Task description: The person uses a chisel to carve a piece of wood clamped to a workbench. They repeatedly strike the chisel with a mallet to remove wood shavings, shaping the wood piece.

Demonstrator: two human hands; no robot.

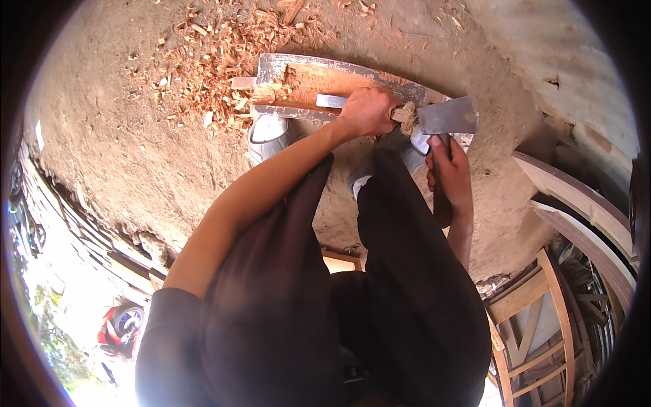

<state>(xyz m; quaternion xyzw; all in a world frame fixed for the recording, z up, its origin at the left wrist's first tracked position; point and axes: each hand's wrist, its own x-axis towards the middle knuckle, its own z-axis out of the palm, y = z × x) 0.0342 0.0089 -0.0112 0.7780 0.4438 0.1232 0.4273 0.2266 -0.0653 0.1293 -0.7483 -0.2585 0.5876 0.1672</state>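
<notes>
A wooden beam with worn, dark-painted edges lies on the dirt ground in front of my feet, its middle cut down to bare wood. My left hand is closed around a chisel, whose flat metal blade points left over the cut wood. The chisel's butt, wrapped in cord, sticks out right of the fist. My right hand grips the dark handle of a hatchet. Its broad metal head is at the chisel's butt; whether they touch I cannot tell.
Wood chips litter the ground at the far left. My grey shoes stand against the beam's near side. Curved boards lean at the right, with a wooden frame below them. A red motorcycle stands at lower left.
</notes>
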